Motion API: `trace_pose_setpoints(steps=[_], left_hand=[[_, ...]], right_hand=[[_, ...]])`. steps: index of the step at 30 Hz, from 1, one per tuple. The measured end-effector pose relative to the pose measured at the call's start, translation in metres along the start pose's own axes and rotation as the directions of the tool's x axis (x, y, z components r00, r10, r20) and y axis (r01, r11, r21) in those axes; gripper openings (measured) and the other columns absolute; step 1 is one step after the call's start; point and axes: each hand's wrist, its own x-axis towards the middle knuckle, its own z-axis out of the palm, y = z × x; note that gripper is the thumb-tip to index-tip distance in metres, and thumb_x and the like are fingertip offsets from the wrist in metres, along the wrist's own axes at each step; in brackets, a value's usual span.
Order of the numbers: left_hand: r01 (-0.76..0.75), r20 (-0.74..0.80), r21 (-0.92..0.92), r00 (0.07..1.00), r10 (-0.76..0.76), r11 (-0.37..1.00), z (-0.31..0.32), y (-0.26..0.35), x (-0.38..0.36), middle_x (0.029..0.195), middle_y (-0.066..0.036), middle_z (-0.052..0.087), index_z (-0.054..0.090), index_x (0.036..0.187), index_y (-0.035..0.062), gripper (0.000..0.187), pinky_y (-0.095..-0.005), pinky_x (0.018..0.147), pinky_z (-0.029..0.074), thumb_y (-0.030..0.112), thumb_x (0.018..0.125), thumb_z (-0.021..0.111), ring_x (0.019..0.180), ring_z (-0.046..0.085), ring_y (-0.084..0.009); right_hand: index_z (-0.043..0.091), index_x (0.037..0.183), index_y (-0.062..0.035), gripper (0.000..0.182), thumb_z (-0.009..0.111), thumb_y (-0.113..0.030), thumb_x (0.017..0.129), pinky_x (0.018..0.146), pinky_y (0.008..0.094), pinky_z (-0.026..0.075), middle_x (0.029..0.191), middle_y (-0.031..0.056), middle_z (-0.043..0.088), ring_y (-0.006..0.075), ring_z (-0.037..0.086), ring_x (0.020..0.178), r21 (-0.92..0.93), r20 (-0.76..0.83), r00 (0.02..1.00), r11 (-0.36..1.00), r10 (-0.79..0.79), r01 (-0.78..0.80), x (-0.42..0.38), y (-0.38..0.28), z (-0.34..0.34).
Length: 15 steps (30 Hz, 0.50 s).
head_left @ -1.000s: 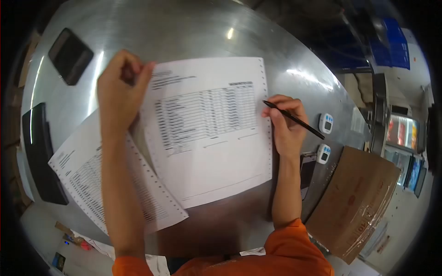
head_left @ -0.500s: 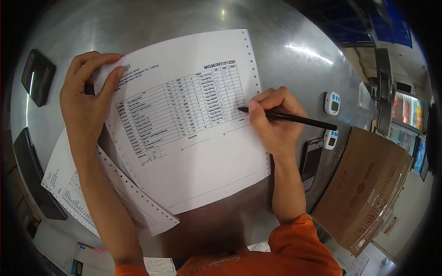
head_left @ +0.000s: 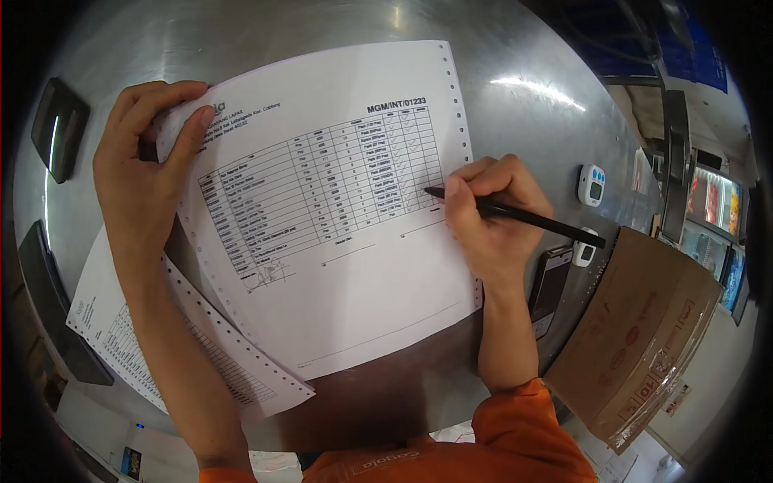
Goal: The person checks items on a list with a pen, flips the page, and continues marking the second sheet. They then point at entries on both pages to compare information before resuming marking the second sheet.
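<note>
A printed sheet [head_left: 354,298] with a table, tick marks and punched side strips lies before me on the metal table. My left hand [head_left: 149,149] pinches its upper left corner between thumb and fingers. In my right hand [head_left: 499,217] is a black pen [head_left: 539,220], its tip at the right-hand columns of the table, low among the rows. Under my left forearm a second printed sheet [head_left: 274,390] sticks out at the lower left, partly covered by the first. A signature shows at the table's lower left corner.
The metal table [head_left: 322,24] carries a phone [head_left: 549,291], a white timer [head_left: 593,185] and another timer [head_left: 585,251] on the right. A cardboard box [head_left: 636,338] stands at the lower right. On the left are a black device [head_left: 63,133] and a dark flat object [head_left: 60,298].
The view has shifted slightly. My right hand and the pen appear a little further right in the view, with the tip still at the right-hand columns. My left hand keeps its grip on the corner.
</note>
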Motion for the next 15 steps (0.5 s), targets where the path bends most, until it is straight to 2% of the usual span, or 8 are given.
trace_pose_setpoints(steps=[5,15], left_hand=[[-0.006,-0.021,0.068,1.0,0.008,0.998,0.0001,0.0005,0.0003,0.095,0.002,0.063,0.073,0.095,0.0106,0.021,-0.0203,0.068,0.04,0.017,0.075,0.077,0.078,0.052,-0.0086],[-0.004,-0.003,0.055,1.0,0.004,0.998,-0.0017,0.0019,0.0024,0.093,0.002,0.064,0.072,0.096,0.01,0.022,-0.0203,0.066,0.039,0.015,0.075,0.077,0.075,0.053,-0.009]], right_hand=[[0.049,0.068,-0.0024,0.022,0.068,0.007,0.075,0.055,0.0196,0.043,0.067,0.0055,0.061,0.0068,0.054,0.06,-0.04,0.0,1.0,0.999,-0.02,0.02,0.0025,0.0002,0.0013],[0.048,0.069,-0.0031,0.022,0.067,0.007,0.075,0.056,0.0203,0.043,0.068,0.0064,0.062,0.0073,0.055,0.06,-0.078,-0.009,0.999,0.996,-0.044,0.043,0.002,0.0034,0.0013]])
